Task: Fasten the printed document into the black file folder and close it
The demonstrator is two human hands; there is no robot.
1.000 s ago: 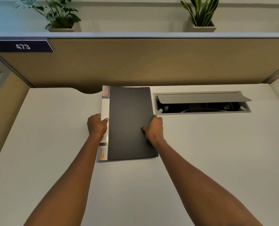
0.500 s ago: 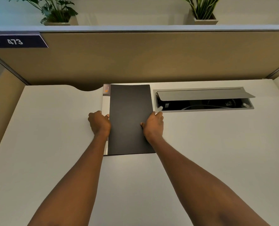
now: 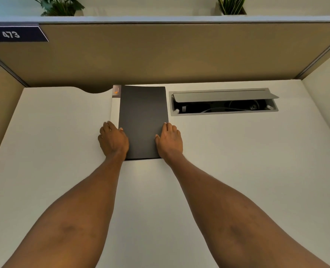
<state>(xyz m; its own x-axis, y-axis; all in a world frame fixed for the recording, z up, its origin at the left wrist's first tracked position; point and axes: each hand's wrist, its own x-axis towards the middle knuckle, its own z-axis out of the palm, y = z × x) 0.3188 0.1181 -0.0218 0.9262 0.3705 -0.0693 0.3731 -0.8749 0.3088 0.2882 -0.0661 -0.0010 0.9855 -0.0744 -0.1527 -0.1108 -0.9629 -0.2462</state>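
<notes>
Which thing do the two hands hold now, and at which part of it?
The closed black file folder, flat on the desk. The left hand rests at its spine edge, the right hand at its opposite long edge. Neither hand lifts it.

"473" in white on dark blue label [image 3: 15, 34]; folder spine label [image 3: 116, 91] unreadable

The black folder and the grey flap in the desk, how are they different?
The closed black file folder lies flat on the white desk, while the grey metal cable flap is tilted open, showing wires beneath. The folder runs away from the person; the flap runs sideways. The left hand and right hand press the folder; nothing touches the flap. Both are rectangular.
</notes>
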